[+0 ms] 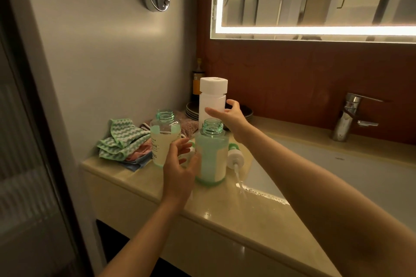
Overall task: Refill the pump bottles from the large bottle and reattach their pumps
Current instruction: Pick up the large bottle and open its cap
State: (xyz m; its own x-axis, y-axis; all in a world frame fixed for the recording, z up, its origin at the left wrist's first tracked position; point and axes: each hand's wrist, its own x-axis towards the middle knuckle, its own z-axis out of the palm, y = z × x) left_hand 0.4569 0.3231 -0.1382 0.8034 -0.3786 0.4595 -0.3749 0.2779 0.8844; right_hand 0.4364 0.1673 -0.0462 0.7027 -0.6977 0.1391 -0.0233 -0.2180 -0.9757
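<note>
My right hand (229,117) reaches forward, fingers curled on the large white bottle (211,101). My left hand (180,164) hovers open, holding nothing, between two uncapped pump bottles (211,153) on the desk (139,189); a pump (235,158) lies beyond, partly hidden.

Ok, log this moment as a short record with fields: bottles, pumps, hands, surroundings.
large bottle: white large bottle, capped, upright at the back of the counter
pump bottles: left pump bottle and right pump bottle, both open, partly filled
pumps: one pump lying beside the right pump bottle
left hand: left hand open between the pump bottles
right hand: right hand touching the large bottle
surroundings: folded cloths, plates, faucet
</note>
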